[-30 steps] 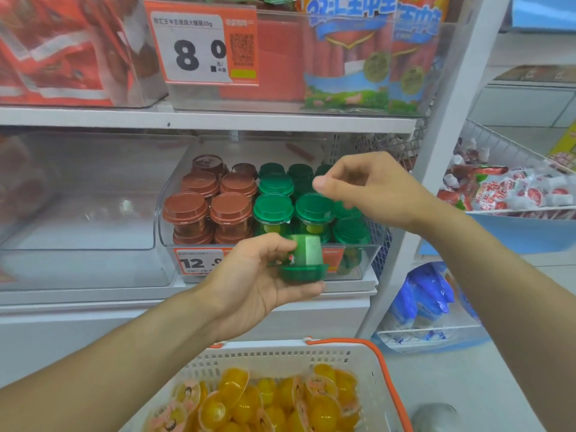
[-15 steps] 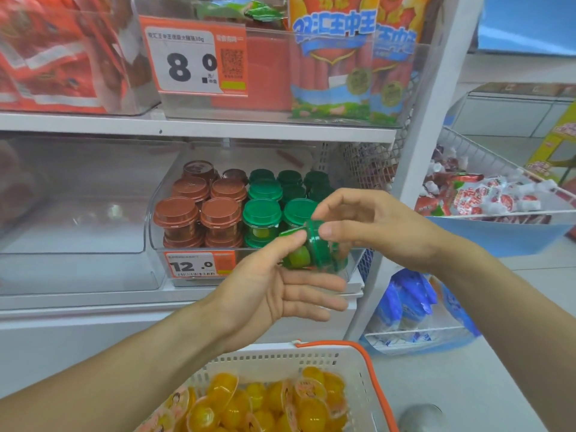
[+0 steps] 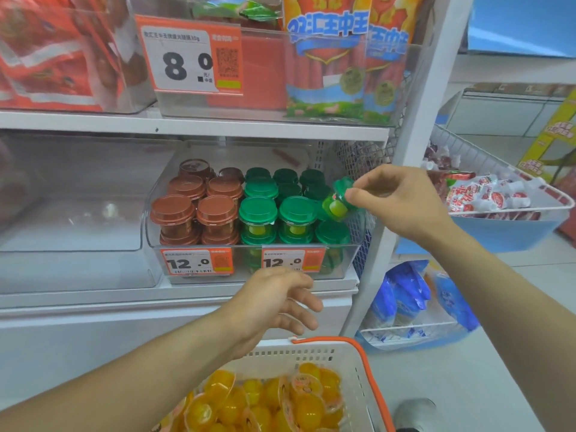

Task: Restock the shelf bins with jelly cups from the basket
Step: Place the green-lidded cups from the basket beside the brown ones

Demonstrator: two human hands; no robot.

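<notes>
My right hand (image 3: 396, 201) pinches a green jelly cup (image 3: 337, 199), tilted on its side, over the right end of the clear shelf bin (image 3: 246, 272). That bin holds stacked brown-lidded cups (image 3: 193, 210) on the left and green-lidded cups (image 3: 277, 210) on the right. In front of the bin's price tags my left hand (image 3: 277, 304) hangs with loose fingers and holds nothing. Below it stands the white basket (image 3: 352, 366) with an orange rim, filled with yellow jelly cups (image 3: 271, 400).
An empty clear bin (image 3: 78, 213) sits left of the jelly bin. The shelf above carries packets behind an 8.0 price tag (image 3: 190, 57). A white upright post (image 3: 411, 157) stands just right of the bin, and beyond it wire baskets (image 3: 498, 194) hold snack packs.
The green cup passed from my left hand to my right. My right hand carried it up and right to the bin's right end, while my left hand dropped away, emptied.
</notes>
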